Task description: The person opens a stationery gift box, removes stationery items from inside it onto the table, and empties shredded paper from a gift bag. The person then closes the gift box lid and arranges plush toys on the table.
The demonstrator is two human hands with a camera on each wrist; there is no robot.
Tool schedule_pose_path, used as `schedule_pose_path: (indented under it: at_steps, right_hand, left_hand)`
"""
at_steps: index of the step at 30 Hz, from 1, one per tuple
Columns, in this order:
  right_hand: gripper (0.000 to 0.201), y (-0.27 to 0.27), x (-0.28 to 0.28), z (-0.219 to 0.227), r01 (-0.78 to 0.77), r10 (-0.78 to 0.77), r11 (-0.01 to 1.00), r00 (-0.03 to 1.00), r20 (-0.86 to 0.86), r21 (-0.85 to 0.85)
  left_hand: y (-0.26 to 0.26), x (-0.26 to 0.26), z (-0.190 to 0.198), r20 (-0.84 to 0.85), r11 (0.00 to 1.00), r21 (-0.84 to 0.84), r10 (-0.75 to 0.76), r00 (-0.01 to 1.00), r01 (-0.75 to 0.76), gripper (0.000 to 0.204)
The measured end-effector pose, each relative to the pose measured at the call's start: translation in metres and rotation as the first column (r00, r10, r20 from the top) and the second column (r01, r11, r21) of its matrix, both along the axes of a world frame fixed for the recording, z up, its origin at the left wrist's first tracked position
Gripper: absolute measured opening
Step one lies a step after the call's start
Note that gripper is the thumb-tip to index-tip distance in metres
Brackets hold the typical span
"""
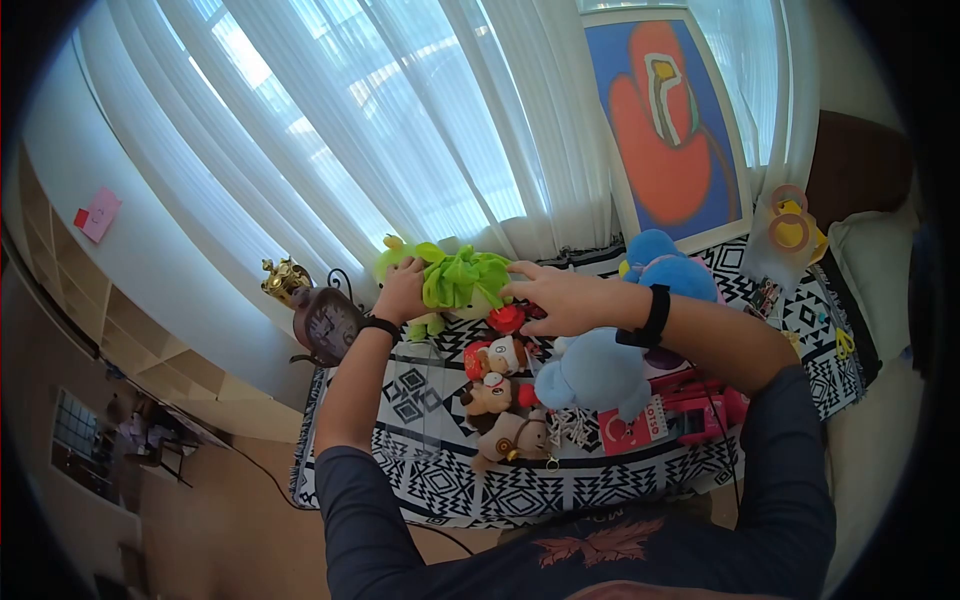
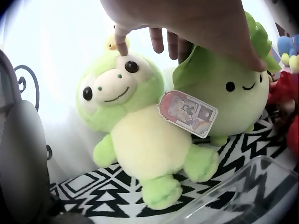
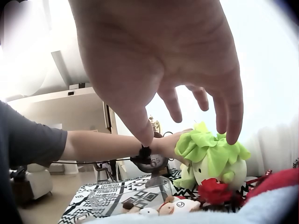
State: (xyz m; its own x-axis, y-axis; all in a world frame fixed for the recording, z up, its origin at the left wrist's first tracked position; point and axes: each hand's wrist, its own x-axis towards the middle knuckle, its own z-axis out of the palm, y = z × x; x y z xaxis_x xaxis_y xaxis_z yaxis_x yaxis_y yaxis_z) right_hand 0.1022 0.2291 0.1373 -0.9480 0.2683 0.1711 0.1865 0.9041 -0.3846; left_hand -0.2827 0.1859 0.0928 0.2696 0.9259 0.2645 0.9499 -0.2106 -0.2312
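Note:
A green plush toy with ruffled, leaf-like top sits by the curtain. Beside it leans a light green frog plush with a cream belly and a small yellow duck on its head. My left hand lies over the tops of both, its thumb against the leafy plush's face and one finger at the frog's head. A printed card tag hangs between them. On the leafy plush's other side, my right hand reaches with spread fingers, fingertips close to the leaves. A red flower-like item lies just below.
A clear plastic box stands in front of the plushes, near several small brown plush toys. A light blue plush sits under my right forearm, a darker blue one behind. At the left are a clock and gold trophy.

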Motion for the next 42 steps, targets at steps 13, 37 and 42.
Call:
schedule_pose_path:
  at_steps: [13, 37, 42]
  right_hand:
    - [0.030, 0.054, -0.127, -0.072, 0.106, -0.101, 0.990, 0.993, -0.056, 0.090]
    - [0.029, -0.092, 0.136, -0.001, -0.326, 0.324, 0.940, 0.946, -0.031, -0.098]
    - [0.026, -0.118, 0.181, -0.023, -0.252, 0.232, 0.932, 0.967, -0.107, -0.260]
  left_hand:
    - [0.021, -0.045, -0.003, 0.179, 0.880, 0.460, 0.038, 0.983, -0.118, 0.049]
    - [-0.212, 0.134, 0.022, 0.529, 0.996, -0.016, 0.086, 0.844, -0.092, 0.054]
    - [-0.206, 0.164, -0.005, 0.599, 0.989, 0.115, 0.005, 0.801, -0.093, 0.046]
